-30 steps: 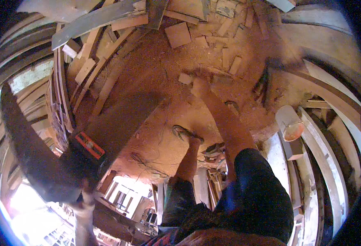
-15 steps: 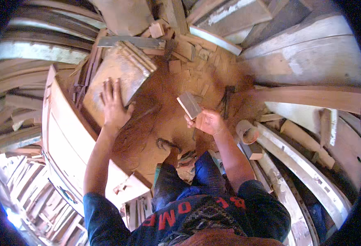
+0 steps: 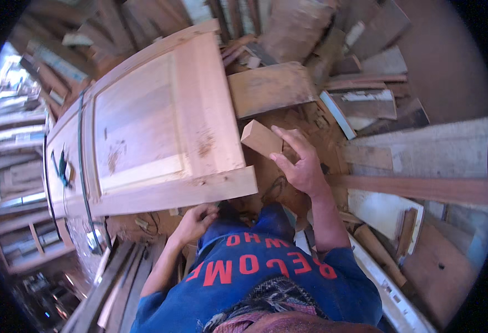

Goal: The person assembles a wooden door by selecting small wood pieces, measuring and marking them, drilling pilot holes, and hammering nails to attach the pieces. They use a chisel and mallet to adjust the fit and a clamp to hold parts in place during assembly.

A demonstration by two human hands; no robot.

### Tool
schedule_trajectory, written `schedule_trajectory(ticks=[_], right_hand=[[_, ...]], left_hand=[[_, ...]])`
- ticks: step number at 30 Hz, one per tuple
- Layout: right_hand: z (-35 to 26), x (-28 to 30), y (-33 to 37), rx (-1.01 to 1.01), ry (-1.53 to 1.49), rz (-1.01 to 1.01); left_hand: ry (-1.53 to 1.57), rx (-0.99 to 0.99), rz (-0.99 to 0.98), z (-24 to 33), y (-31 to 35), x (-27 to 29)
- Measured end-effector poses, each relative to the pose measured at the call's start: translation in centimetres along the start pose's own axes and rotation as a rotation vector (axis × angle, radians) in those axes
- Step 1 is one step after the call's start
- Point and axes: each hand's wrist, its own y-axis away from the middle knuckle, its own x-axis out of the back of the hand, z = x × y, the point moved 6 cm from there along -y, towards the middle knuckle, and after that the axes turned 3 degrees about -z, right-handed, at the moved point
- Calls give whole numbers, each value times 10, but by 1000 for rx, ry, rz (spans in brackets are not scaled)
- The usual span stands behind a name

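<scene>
Gripping wood block, right hand; left hand curled under door panel.

1. The panelled wooden door fills the left and middle, its near rail close over the left hand.
2. Stacked planks block the right.
3. Offcuts crowd the far side.
4. A narrow sawdust floor gap lies beside the right hand.

The left hand, spread flat on a wooden panel half a second ago, has dropped to the near edge of the panelled door. The right hand has carried its small wooden block up beside the door's corner.
</scene>
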Motion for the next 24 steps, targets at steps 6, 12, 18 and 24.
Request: schedule_trajectory(ticks=[6, 12, 18, 24], right_hand=[[-111, -117, -44, 190, 86, -2], [-156, -219, -65, 260, 60, -197], [-176, -305, -69, 469, 8, -417], [-193, -349, -68, 579, -125, -617]], left_hand=[[-12, 394, -103, -238, 199, -23], [737, 342, 79, -291, 265, -162], [1122, 390, 541, -279, 255, -263], [1273, 430, 915, -251, 243, -316]])
